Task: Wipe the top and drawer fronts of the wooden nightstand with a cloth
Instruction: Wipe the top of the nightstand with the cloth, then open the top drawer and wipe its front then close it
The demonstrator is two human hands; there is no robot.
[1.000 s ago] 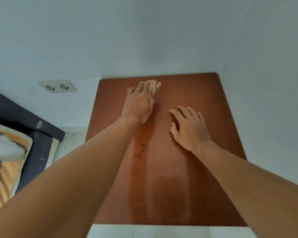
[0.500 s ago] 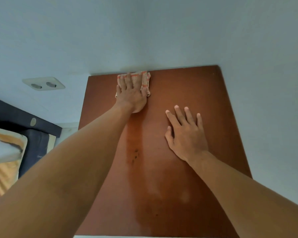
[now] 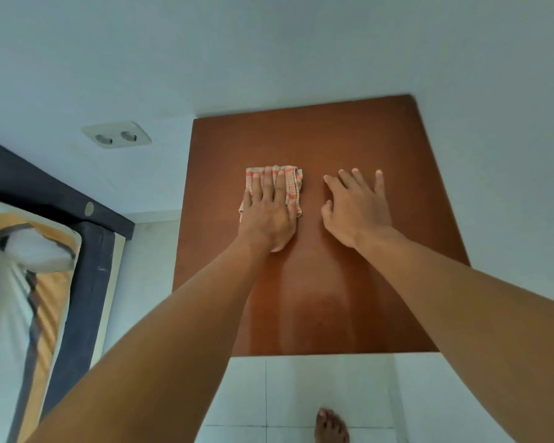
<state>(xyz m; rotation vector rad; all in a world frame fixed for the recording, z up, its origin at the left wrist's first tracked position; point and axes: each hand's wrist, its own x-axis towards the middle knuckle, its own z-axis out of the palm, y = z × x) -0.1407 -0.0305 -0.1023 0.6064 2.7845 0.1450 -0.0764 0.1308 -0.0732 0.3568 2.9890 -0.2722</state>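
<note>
The wooden nightstand's reddish-brown top [image 3: 349,139] fills the middle of the head view, pushed into a wall corner. My left hand [image 3: 267,215] lies flat on a small white cloth with orange stripes [image 3: 293,183], pressing it onto the top left of centre, fingers spread over it. My right hand [image 3: 357,207] rests flat on the bare wood just right of the cloth, fingers apart, holding nothing. A damp sheen shows on the wood below the hands. The drawer fronts are hidden under the top.
White walls meet the nightstand at the back and right. A double wall socket [image 3: 117,135] sits to the left. A bed with a dark frame [image 3: 90,282] and a patterned pillow [image 3: 23,266] stands at the left. White floor tiles and a bare foot [image 3: 330,426] are below.
My left hand has dragged the cloth from the back edge of the top toward the middle. The right hand stays flat beside it. The view has tilted down, showing floor and foot.
</note>
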